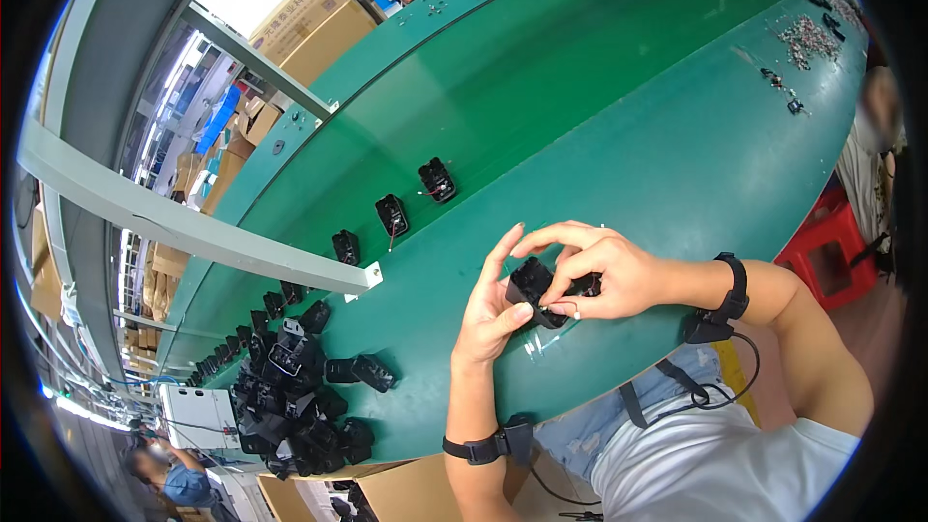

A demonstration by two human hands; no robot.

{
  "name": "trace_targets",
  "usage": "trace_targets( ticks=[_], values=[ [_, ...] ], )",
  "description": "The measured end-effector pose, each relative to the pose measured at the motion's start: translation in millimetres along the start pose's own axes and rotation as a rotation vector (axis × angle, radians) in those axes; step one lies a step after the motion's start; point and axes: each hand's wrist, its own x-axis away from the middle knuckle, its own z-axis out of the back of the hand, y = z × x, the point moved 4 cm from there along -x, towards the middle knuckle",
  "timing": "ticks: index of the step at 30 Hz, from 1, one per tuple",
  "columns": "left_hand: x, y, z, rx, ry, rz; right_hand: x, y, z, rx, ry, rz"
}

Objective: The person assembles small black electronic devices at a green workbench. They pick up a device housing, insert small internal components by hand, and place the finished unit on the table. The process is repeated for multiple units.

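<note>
A black plastic housing (527, 280), open at the top, is held over the green worktable. Round its left side my left hand (486, 314) is closed, with the thumb on the near wall. My right hand (609, 275) reaches in from the right, its thumb and fingertips pinched together at the housing's opening. A thin reddish wire (574, 306) shows beside the right thumb. What the right fingertips grip is too small to make out. A few thin pale strips (541, 343) lie on the table just below the housing.
Many similar black housings (290, 387) are heaped at the left. Others, such as one with a wire (391, 216), line the green conveyor belt (541, 87). A grey metal post (193, 213) crosses the left side. Small loose parts (807, 42) lie far right, near a red stool (829, 251).
</note>
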Motion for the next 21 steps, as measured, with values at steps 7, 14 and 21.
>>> trace_targets(
  ticks=[7,14,21],
  values=[
    [-3.2,-1.9,0.1,0.038,0.140,-0.094,-0.8,-10.9,8.5,0.201,-0.031,0.109],
    [2.4,1.1,-8.9,-0.285,0.161,-0.023,-0.4,15.4,7.7,-0.419,-0.099,-0.325],
    [5.1,5.6,-8.8,-0.528,0.163,0.021,2.5,28.6,-2.5,-0.757,-0.125,-0.496]
  ],
)
